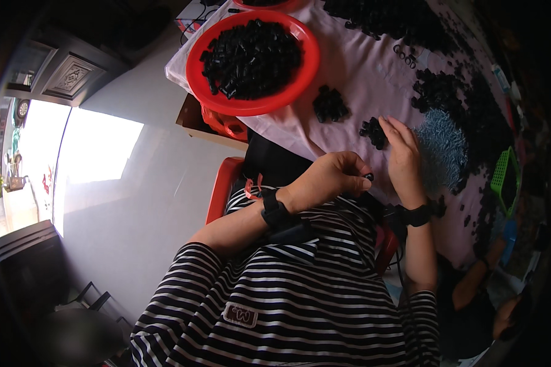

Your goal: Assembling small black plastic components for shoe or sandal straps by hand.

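Observation:
My left hand [330,174] pinches a small black plastic piece [368,176] between thumb and fingertips, just past the table's near edge. To its right, my right hand [403,153] has its fingers stretched out over the cloth. Its fingertips are beside a small cluster of black parts [372,133], and I see nothing held in it. Another small pile of black parts [330,104] lies farther left. Right of my right hand spreads a heap of small blue-grey pieces [442,150].
A red basin [313,61] full of black parts stands at the table's far left. More black parts [398,21] cover the back and right of the pink cloth [355,67]. A green basket [505,177] stands at the right edge; another person [471,306] sits at lower right.

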A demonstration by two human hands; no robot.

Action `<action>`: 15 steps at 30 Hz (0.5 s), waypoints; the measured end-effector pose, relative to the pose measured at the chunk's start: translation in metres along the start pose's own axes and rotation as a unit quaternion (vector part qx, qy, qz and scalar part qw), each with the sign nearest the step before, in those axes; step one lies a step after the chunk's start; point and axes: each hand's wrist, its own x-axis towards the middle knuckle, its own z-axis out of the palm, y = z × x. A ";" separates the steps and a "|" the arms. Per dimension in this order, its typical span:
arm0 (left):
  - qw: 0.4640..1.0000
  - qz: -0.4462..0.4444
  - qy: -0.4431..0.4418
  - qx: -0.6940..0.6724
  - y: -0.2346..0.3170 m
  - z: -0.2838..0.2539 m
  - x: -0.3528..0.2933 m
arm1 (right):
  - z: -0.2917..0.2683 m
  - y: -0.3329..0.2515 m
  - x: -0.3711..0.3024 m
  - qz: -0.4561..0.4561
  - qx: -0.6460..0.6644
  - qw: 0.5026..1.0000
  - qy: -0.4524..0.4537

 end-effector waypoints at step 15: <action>0.998 0.002 -0.046 0.042 0.004 0.001 -0.002 | 0.003 -0.001 -0.023 -0.052 -0.074 0.996 -0.004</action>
